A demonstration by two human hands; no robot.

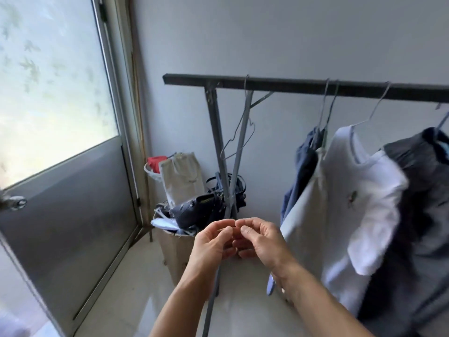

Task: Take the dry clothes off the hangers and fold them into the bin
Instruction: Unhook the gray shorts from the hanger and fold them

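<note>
Left hand [212, 244]: Fingers curled, thumb by the fingertips, almost touching the other hand. I see nothing in it, but something tiny could be hidden, so I cannot tell.
Right hand [263, 238]: Curled the same way, just beside the white shirt. I cannot tell if it holds anything.
Clothes: A blue one [303, 166], a white shirt [352, 190] and a grey one [425, 190] hang on the rail [291, 85], to the right of the hands.
Empty hanger [239, 132]: It hangs alone near the left end of the rail.
Bin [175, 254]: Low on the floor, past the hands and a bit left. A dark bag [199, 210] lies on top of it.
Step now: I think a new piece gets picked. The white shirt is nearest.
How to do it well: Hold the shirt's hanger [374, 110] by its hook with one hand and lift it off the rail. Slip one shoulder off, then the other. Do not tug the neck. Fold it flat with neat sides.
Watch out: The bin looks full, so the shirt may need a spot made for it.
</note>
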